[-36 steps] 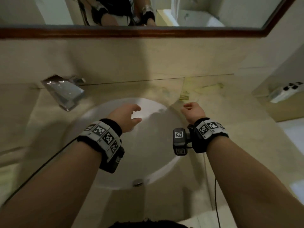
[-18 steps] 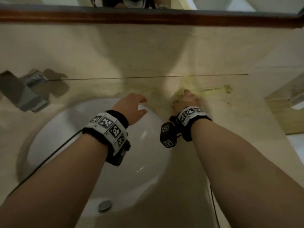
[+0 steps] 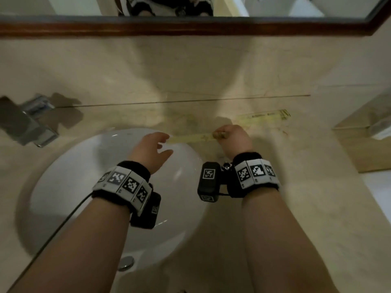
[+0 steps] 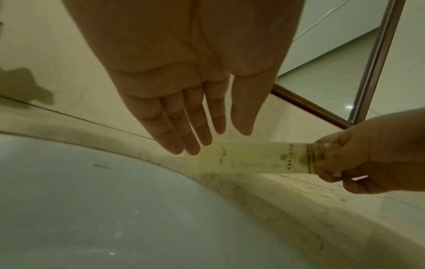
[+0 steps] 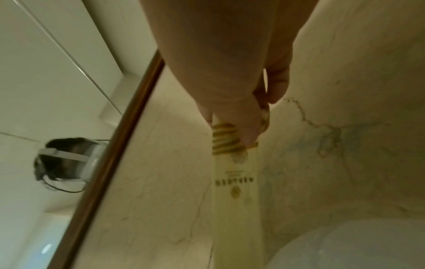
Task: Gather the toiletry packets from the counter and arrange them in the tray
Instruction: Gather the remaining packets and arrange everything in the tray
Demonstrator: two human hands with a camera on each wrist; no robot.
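My right hand (image 3: pixel 229 135) pinches one end of a long pale-yellow toiletry packet (image 3: pixel 191 138) with gold stripes and print, held above the counter behind the sink. The packet (image 4: pixel 248 157) points left toward my left hand (image 3: pixel 151 150), whose fingers (image 4: pixel 184 127) are straight and hold nothing, tips close to its free end. In the right wrist view thumb and fingers grip the striped end of the packet (image 5: pixel 234 174). A second long yellow packet (image 3: pixel 264 116) lies on the counter behind my right hand. A wooden tray (image 3: pixel 364 144) is at the right edge.
A white round sink (image 3: pixel 95 187) with a drain (image 3: pixel 125 263) lies under my left arm. A chrome faucet (image 3: pixel 29 121) stands at the left. A wood-framed mirror (image 3: pixel 190 28) runs along the wall. A small clear item (image 3: pixel 380 127) is in the tray.
My right hand reached the counter, took hold of the yellow packet and lifted it toward the left. My left hand opened and moved toward the packet's free end.
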